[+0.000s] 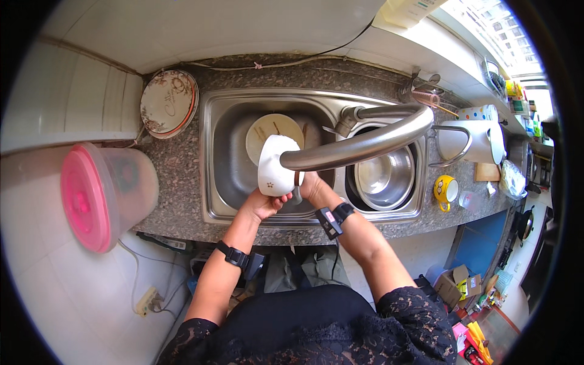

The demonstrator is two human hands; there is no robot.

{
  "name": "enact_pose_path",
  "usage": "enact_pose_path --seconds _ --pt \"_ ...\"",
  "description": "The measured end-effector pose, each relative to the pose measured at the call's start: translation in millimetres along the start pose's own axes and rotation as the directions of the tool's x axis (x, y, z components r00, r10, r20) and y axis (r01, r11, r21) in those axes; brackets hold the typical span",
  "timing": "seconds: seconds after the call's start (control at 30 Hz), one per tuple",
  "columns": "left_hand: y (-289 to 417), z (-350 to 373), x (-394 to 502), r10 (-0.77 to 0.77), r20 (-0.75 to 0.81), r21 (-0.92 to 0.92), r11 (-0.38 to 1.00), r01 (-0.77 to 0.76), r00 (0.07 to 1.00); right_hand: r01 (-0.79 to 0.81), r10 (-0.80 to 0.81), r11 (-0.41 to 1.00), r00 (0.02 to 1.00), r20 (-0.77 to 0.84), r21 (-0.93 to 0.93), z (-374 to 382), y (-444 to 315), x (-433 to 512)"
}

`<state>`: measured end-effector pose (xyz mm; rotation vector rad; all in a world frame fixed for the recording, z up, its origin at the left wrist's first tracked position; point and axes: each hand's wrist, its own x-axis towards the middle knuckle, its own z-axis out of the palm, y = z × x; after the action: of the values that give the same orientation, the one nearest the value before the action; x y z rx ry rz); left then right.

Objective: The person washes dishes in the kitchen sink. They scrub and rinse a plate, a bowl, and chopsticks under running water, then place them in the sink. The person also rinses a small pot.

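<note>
A white bowl (273, 175) with a small flower mark is tilted on its side beneath the end of the curved metal faucet (365, 143). From below, my left hand (265, 203) grips it. My right hand (311, 185) is at the bowl's right side, its fingers partly hidden by the bowl and the spout; something brown shows there, too covered to name. Behind the bowl, a pale plate (269, 130) and what look like chopsticks or brown strips lie in the steel sink basin (232, 159).
Metal bowls (385, 178) fill the right basin. Stacked patterned plates (168, 102) and a pink-lidded plastic bucket (89, 196) stand left. On the right counter are a yellow mug (443, 194), a white cylindrical container (470, 141) and a wooden block (487, 172).
</note>
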<state>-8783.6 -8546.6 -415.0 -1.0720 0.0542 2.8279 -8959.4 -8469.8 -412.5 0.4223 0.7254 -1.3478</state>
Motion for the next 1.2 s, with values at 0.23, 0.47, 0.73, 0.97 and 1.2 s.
enact_pose_path --seconds 0.23,0.47,0.73,0.97,1.2 --pt "-3 12 42 0.377 -0.304 0.531 0.829 -0.173 0.875 0.040 0.023 0.966 0.970 -0.241 0.254 -9 42 5" --pt "16 12 30 0.885 -0.067 0.990 0.118 -0.082 0.461 0.450 -0.411 0.841 0.893 -0.184 0.302 0 43 -6" --pt "36 13 2 0.451 -0.420 0.842 0.517 0.153 0.788 0.075 -0.231 0.847 0.944 -0.237 -0.526 -30 10 -23" --pt "65 -50 75 0.517 -0.573 0.715 0.694 0.080 0.636 0.153 -0.663 0.356 0.736 -0.134 -0.922 -16 4 -54" --pt "68 -82 129 0.719 -0.536 0.824 0.561 0.087 0.442 0.031 -0.612 0.146 0.788 -0.066 -0.989 15 -6 -94"
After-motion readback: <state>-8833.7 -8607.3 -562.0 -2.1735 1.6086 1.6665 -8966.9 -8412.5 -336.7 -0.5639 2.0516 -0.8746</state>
